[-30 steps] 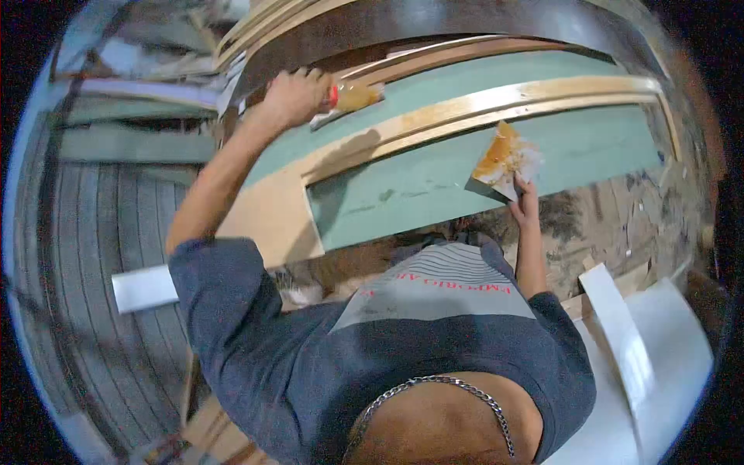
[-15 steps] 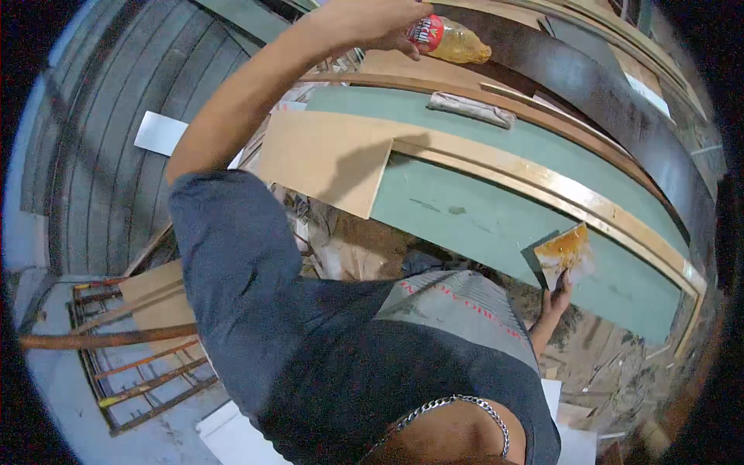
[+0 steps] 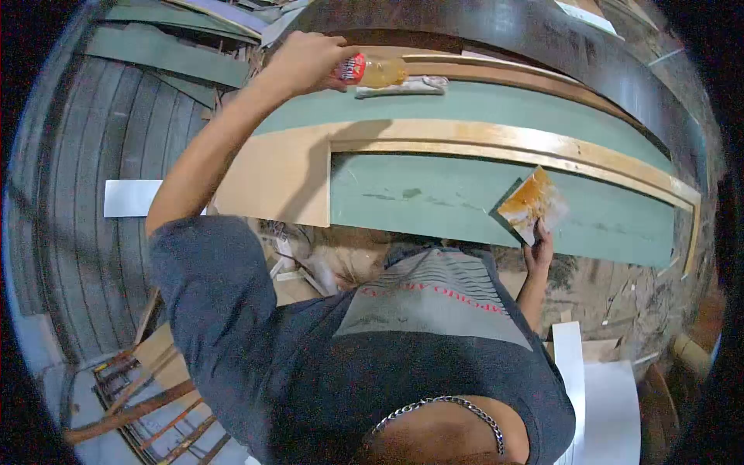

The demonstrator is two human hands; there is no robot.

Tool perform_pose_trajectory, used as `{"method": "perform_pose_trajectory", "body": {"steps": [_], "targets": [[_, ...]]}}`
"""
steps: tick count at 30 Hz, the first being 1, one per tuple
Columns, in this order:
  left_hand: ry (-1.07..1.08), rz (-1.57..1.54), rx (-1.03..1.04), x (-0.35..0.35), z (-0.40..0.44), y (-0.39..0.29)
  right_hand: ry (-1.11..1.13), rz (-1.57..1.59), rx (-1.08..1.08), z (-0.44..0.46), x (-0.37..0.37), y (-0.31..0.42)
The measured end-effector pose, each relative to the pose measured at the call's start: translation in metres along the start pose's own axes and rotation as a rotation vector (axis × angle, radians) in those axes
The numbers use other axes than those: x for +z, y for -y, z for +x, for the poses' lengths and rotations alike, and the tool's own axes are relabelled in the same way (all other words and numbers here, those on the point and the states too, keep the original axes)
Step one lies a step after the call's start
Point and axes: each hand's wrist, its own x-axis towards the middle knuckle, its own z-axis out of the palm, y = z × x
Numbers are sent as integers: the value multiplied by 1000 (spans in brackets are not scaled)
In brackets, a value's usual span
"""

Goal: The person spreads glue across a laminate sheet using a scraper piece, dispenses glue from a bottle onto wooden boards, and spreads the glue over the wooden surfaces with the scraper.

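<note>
My left hand is wrapped round a clear plastic bottle with a red label, held on its side above the boards. Yellowish liquid shows inside it, and its narrow end points right. My right hand pinches the lower corner of a flat, whitish square piece smeared with amber, sticky-looking stuff. That piece is over a green board, close to a pale wooden strip frame with glossy wet patches along it. A tan panel adjoins the frame at the left.
A whitish rolled cloth or roller-like thing lies behind the bottle. A dark curved sheet spans the back. White sheets stand at lower right, a metal rack at lower left. Scraps litter the floor.
The view has shifted, so the boards appear further left. My left hand with the bottle now appears lower and further left. Both hands keep their holds.
</note>
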Motion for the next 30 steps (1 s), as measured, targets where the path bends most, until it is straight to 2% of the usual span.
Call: {"method": "perform_pose_trajectory", "body": {"steps": [3,5,6,7,9,10,15,17,18,19,21,24,30], "targets": [[65,-2,35,29,25,-26,2,-7,-22,-11,18,1],[-16,-101,153,48,30,-32,39,-52,-2,-12,18,4],[52,-85,160,46,32,-43,49,-60,-31,-5,12,0],[119,-64,167,47,38,-51,4,-108,-23,8,-3,-7],[101,-80,200,86,44,-51,-106,-212,-4,-9,12,5],[108,-101,199,85,50,-53,39,-99,-49,-8,12,3],[160,-63,184,69,55,-72,-4,-13,-87,9,4,-14],[150,-56,207,73,59,-73,60,-13,-106,18,-4,-22],[178,-47,211,72,60,-73,-77,-37,-115,18,-1,-24],[207,-35,213,70,63,-73,-86,-26,-120,17,-2,-23],[173,-36,228,66,66,-75,49,-43,-99,18,-3,-20],[157,-32,225,65,71,-81,135,-18,-135,22,-5,-22],[131,-17,254,69,76,-91,154,-71,-179,3,8,-10]]}}
